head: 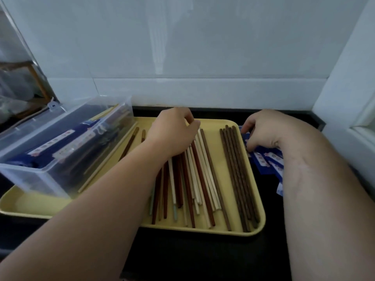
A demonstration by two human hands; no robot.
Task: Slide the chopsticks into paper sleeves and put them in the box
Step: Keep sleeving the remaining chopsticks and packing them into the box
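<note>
Your left hand (172, 134) lies on the far ends of the mixed chopsticks (194, 179), fingers curled down. You cannot tell whether they grip any. Your right hand (263, 130) pinches the blue sleeves (263, 161) just beside the right rim of the tray (215, 126). Your left forearm crosses the lower left of the pile and hides part of it. A separate row of dark sticks (237, 175) lies along the tray's right side. The clear box (50, 155), centre left, stands on the tray and holds sleeved pairs. The tray rests on a black counter (203, 256) against a white tiled wall (182, 47). The upper left is blurred clutter.
</note>
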